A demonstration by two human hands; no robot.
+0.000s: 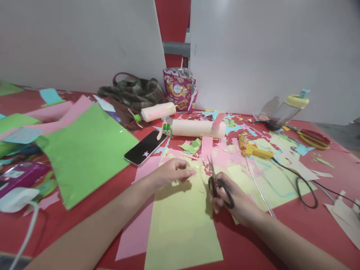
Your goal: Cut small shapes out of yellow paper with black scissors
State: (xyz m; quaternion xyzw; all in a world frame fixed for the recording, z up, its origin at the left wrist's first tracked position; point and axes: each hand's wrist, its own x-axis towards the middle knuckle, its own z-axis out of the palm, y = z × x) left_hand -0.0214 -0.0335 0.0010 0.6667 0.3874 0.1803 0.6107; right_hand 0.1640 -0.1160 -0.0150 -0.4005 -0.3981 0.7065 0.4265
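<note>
My right hand (pixel 229 197) grips black-handled scissors (pixel 213 176), their narrow blades pointing up and away over the paper scraps. To its left, my left hand (pixel 173 174) is closed in a pinch, thumb against the fingers; whatever is between them is too small to make out. Both hands hover above a pale yellow sheet of paper (pixel 182 228), which overlaps a pink sheet (pixel 135 228). Small yellow clippings (pixel 200 169) lie by the scissor tips. Beyond the hands rests a paper-wrapped bottle (pixel 194 128) with a green cap and a pink strip on it.
A phone (pixel 144 148) and green sheets (pixel 90 153) lie to the left. On the right are a yellow glue gun (pixel 254 150) with a black cord, red-handled pliers (pixel 312 138) and a clear jar (pixel 288 112). A second wrapped bottle (pixel 159 111) and a snack bag (pixel 180 90) are behind.
</note>
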